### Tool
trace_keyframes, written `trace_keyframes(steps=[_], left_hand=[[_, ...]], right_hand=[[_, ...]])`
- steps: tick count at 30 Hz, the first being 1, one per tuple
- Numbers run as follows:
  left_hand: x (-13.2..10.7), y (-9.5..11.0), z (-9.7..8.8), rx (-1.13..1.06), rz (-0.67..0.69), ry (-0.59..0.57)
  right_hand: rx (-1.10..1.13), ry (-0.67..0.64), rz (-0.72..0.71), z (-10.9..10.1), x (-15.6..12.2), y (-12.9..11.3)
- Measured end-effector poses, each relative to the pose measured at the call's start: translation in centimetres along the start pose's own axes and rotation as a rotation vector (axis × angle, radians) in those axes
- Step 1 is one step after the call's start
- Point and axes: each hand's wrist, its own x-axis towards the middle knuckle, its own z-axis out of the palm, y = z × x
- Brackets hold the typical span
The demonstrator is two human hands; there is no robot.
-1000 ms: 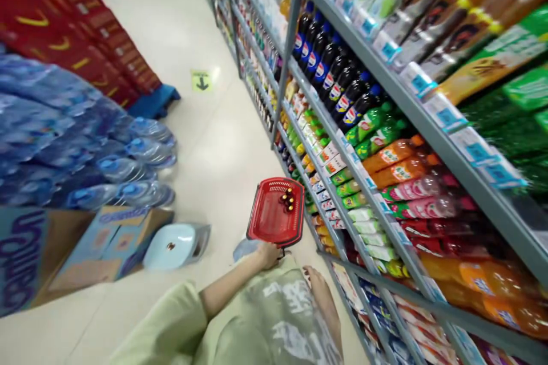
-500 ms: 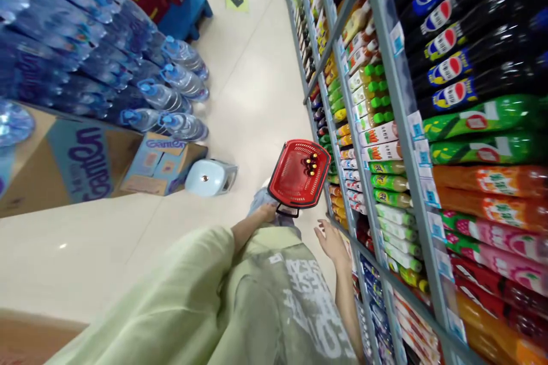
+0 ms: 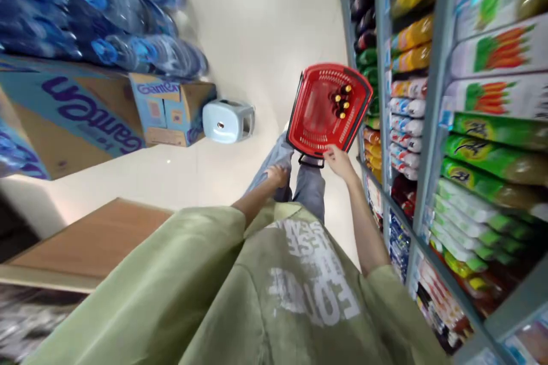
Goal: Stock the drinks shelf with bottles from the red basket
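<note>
head view: only one camera, so everything below is from it.
right hand: your right hand (image 3: 338, 161) sits at frame centre-right, fingers closed on the near rim of the red basket (image 3: 319, 111), by the folded black handle.
left hand: your left hand (image 3: 277, 174) hangs low at centre against your jeans, holding nothing; blurred, so can't tell if the fingers are curled or loose.
basket position: upper centre-right of frame, held out over the floor (image 3: 257, 23), just beside the drinks shelf (image 3: 432, 85), tipped toward you.
load: a few small bottles with yellow caps (image 3: 342, 104) bunched in the basket's far right corner.
handling: stiff moulded plastic, probably light. Rim grip with an off-centre load will likely make it twist; the handle gives better balance.
surroundings: pale blue stool (image 3: 228, 120) and cardboard boxes (image 3: 171, 111) left of centre, packs of water bottles (image 3: 128, 17) upper left.
</note>
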Motion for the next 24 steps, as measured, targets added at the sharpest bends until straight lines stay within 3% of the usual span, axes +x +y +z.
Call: trace_keyframes(steps=[5,8,10,14,19,22,24], left_hand=[[4.6,0.6,2.2,0.069,-0.108,-0.09],[6.9,1.4,3.2,0.119,-0.111,-0.055],[8.1,1.7,3.5,0.143,-0.113,-0.025],[9.7,1.4,3.6,0.159,-0.09,0.035],[10.2,0.6,3.5,0.228,-0.088,0.096],[10.3,0.6,3.1,0.256,-0.081,0.086],[10.5,0.6,2.7,0.274,-0.084,0.067]], right_hand=[[0.08,0.087,0.078,1.8,8.8,11.1],[0.056,0.157,0.123,2.8,14.0,17.6],[-0.038,0.145,0.163,2.9,17.2,20.4],[-0.22,0.07,0.28,2.3,22.5,21.7],[-0.152,0.15,0.472,3.1,27.7,21.2],[-0.103,0.216,0.478,4.7,30.7,23.3],[-0.056,0.247,0.397,5.6,32.6,25.9]])
